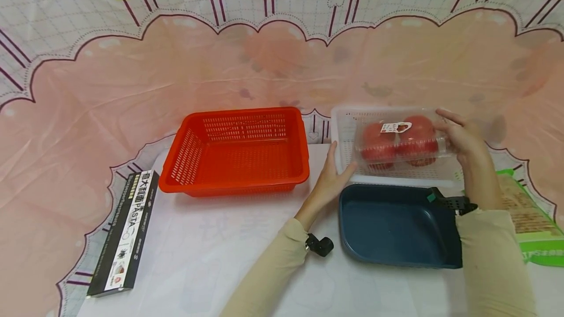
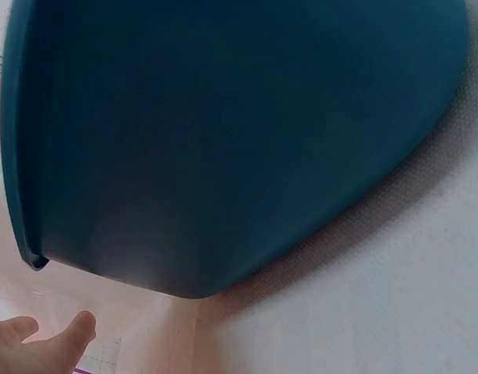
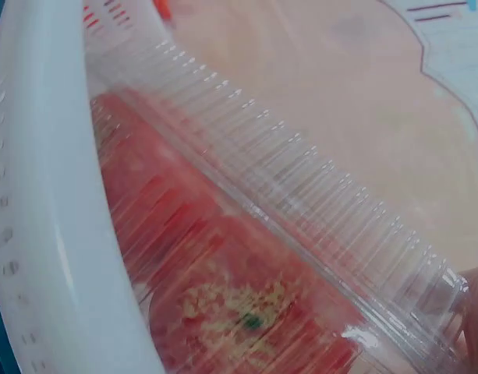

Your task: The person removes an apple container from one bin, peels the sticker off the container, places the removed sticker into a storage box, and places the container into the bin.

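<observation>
Two large red tomatoes sit in a clear plastic box (image 1: 401, 142) with a small white label on top. My right hand (image 1: 462, 136) grips the box by its right end, over the white basket (image 1: 379, 178). Seen from the right wrist, the ribbed clear box (image 3: 301, 164) is tilted, and a bit of my hand (image 3: 474, 315) shows at its corner. By the white basket's left side, my left hand (image 1: 329, 176) has its thumb and fingers spread, holding nothing. Whether it touches the basket I cannot tell. In the left wrist view, only fingertips of that hand (image 2: 44, 347) appear.
In front of the white basket lies a dark blue tray (image 1: 396, 224), under my right wrist. A red basket (image 1: 246, 160) stands left of centre. A black pasta box (image 1: 123, 234) lies at the far left, and a green packet (image 1: 533, 219) at the right edge.
</observation>
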Demonstrator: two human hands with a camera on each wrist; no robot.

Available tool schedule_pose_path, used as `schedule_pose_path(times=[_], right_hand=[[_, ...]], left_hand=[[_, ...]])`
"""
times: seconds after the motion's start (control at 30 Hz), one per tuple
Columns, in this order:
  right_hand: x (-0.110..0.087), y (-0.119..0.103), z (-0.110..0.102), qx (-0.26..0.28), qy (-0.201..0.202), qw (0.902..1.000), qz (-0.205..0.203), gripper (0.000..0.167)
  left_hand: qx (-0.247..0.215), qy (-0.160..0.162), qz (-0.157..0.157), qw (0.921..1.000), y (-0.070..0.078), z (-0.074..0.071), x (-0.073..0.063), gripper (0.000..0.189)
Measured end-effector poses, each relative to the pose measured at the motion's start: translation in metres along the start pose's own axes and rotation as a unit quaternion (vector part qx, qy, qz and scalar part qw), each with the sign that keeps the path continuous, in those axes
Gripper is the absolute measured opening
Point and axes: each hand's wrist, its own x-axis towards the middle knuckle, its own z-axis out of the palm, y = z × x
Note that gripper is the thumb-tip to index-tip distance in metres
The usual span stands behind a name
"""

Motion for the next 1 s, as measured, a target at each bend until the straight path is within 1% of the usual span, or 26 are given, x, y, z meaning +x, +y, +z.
schedule_pose_path(times=[0.07,0.2,0.37,0.53,0.7,0.8,0.9,1.0], right_hand=[[-0.001,-0.002,0.001,-0.012,0.013,0.9998,0.002,0.063],[-0.004,-0.003,0.002,-0.017,0.016,0.9997,0.009,0.062],[-0.004,-0.004,0.003,-0.01,0.014,0.9998,0.012,0.062],[-0.003,-0.005,0.005,0.001,0.017,0.9997,0.015,0.062],[-0.005,-0.007,0.006,0.005,0.012,0.9999,-0.003,0.06],[-0.007,-0.007,0.008,-0.011,0.01,0.9996,-0.023,0.06],[-0.008,-0.005,0.009,-0.025,0.016,0.9986,-0.043,0.06],[-0.008,-0.003,0.012,-0.03,0.026,0.9978,-0.053,0.06]], left_hand=[[-0.002,-0.002,0.001,1.0,0.001,-0.001,0.0,0.081],[-0.001,-0.003,0.003,1.0,0.002,-0.001,-0.001,0.081],[0.0,-0.001,0.001,1.0,0.002,-0.001,-0.001,0.081],[0.008,0.003,0.007,0.9999,0.001,-0.001,0.0,0.08],[0.006,0.004,0.007,1.0,0.001,-0.001,0.0,0.079],[0.005,0.001,0.008,1.0,0.0,-0.001,0.0,0.08],[0.004,0.0,0.008,1.0,0.0,-0.001,-0.001,0.08],[0.005,0.0,0.009,0.9999,0.0,-0.001,-0.001,0.08]])
